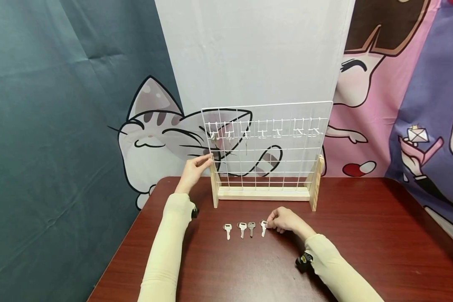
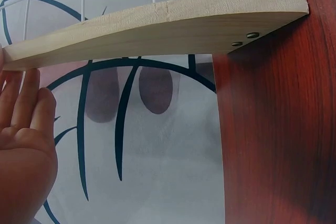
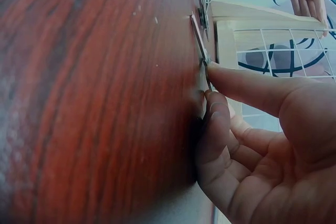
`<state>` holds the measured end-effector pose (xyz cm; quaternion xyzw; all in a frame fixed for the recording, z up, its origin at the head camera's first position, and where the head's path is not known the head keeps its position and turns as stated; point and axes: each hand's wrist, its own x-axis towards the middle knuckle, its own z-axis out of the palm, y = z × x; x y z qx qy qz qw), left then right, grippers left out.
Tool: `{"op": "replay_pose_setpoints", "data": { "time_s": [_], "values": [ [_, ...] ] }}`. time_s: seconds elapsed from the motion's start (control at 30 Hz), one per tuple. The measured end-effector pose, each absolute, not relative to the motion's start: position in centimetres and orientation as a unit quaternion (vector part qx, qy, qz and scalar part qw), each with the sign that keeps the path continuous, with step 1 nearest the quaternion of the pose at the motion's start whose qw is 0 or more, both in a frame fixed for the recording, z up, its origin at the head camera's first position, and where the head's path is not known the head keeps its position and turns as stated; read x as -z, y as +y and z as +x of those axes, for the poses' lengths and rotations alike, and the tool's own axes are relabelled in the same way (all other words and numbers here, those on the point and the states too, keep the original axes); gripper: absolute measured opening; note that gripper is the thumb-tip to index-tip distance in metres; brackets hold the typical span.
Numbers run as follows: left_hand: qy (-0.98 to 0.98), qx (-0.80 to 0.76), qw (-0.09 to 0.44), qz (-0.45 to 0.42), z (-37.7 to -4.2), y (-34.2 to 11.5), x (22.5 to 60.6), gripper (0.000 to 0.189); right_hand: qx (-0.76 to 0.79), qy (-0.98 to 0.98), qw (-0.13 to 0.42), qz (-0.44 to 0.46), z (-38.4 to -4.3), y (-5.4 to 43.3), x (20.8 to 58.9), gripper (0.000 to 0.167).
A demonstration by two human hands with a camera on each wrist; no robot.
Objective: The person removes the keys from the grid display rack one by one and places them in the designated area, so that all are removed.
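My right hand (image 1: 285, 219) pinches the head of a silver key (image 1: 264, 228) at the tabletop, between thumb and index finger. In the right wrist view the key (image 3: 197, 35) shows edge-on at the fingertips. To its left lie a dark key (image 1: 251, 228) and two silver keys, one in the middle (image 1: 243, 229) and one at the far left (image 1: 228, 230). My left hand (image 1: 193, 171) holds the top of the left wooden post (image 1: 214, 184) of a white wire grid rack (image 1: 267, 161). In the left wrist view its fingers (image 2: 27, 100) reach under the post's edge.
White hooks (image 1: 277, 133) line the upper part of the grid, and a key (image 1: 246, 144) hangs near the left end. A wooden base bar (image 1: 264, 193) joins the posts. The rack stands near the back of the dark red table (image 1: 347, 243), before a printed cloth (image 1: 151, 134).
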<state>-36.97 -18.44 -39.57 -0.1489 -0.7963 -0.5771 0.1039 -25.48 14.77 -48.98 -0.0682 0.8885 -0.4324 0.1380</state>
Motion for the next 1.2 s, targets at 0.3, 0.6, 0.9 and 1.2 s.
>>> {"op": "replay_pose_setpoints", "data": {
  "time_s": [0.3, 0.6, 0.9, 1.2],
  "values": [
    [-0.797, 0.577, 0.103, -0.148, -36.9, -18.4, 39.4, 0.039, 0.44, 0.884, 0.141, -0.071, -25.5, 14.8, 49.0, 0.011],
    [-0.796, 0.576, 0.105, -0.152, -36.9, -18.5, 39.4, 0.04, 0.459, 0.87, 0.151, -0.096, -25.5, 15.1, 48.9, 0.011],
    [-0.796, 0.576, 0.105, -0.157, -36.8, -18.5, 39.7, 0.039, 0.495, 0.844, 0.184, -0.097, -25.4, 16.3, 48.8, 0.014],
    [-0.797, 0.575, 0.102, -0.157, -36.9, -18.6, 39.6, 0.039, 0.511, 0.837, 0.174, -0.084, -25.6, 18.0, 47.8, 0.017]
  ]
}}
